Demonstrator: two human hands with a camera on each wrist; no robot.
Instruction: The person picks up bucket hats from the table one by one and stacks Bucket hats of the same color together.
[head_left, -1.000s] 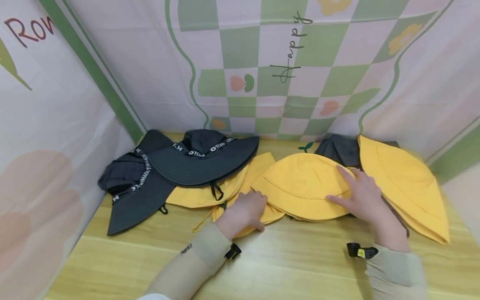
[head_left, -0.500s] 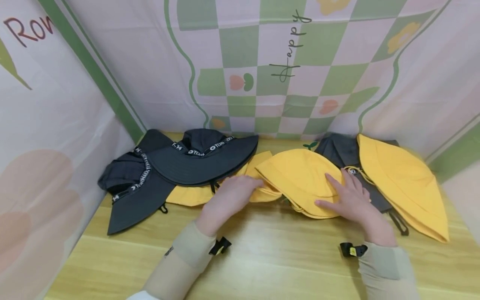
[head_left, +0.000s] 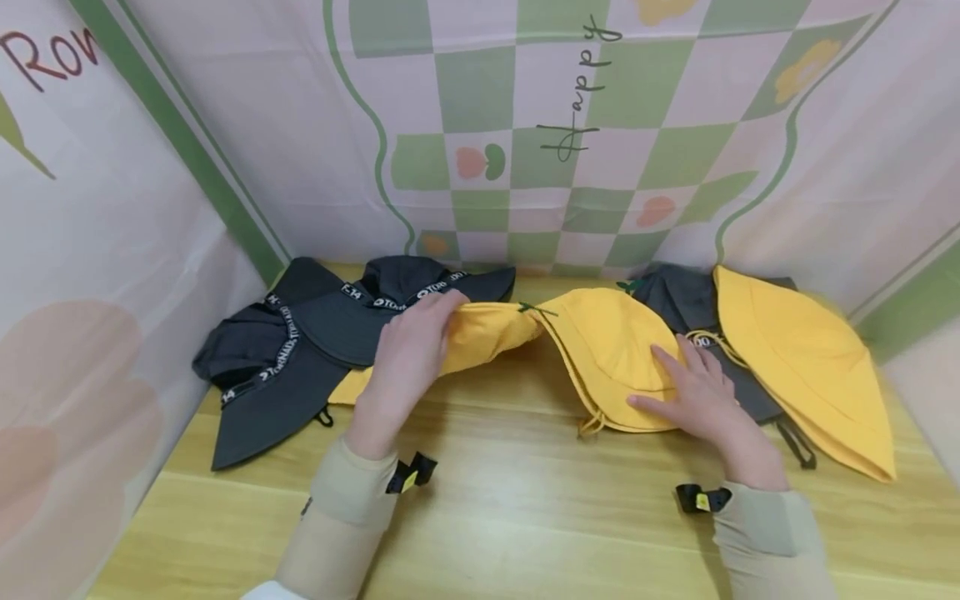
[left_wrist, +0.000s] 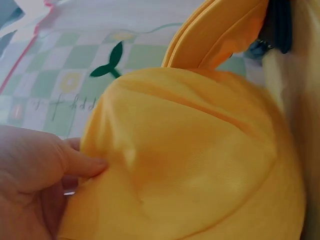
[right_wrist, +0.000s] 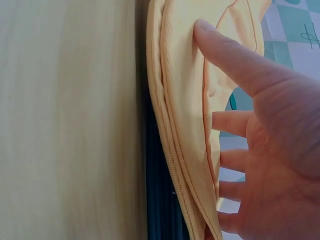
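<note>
My left hand (head_left: 408, 354) pinches a yellow bucket hat (head_left: 487, 329) by its brim, thumb on one face and fingers behind. The hat is raised and tilted in front of the dark hats. In the left wrist view its rounded crown (left_wrist: 190, 160) fills most of the picture, with a green sprout (left_wrist: 114, 60) at its top. My right hand (head_left: 701, 392) rests with spread fingers on another yellow bucket hat (head_left: 611, 342). The right wrist view has the thumb lying on that hat's layered brim (right_wrist: 182, 75) and the other fingers extended against its crown side.
Dark bucket hats (head_left: 277, 375) with lettered bands overlap at the left, partly over a yellow brim (head_left: 350, 387). At the right another yellow hat (head_left: 810, 367) leans over a dark one (head_left: 678, 300). A printed cloth wall (head_left: 480, 100) stands behind the wooden table (head_left: 510, 500).
My left hand has taken hold of a yellow hat and raised it up and to the left, away from the other yellow hat. My right hand has shifted slightly left with its hat.
</note>
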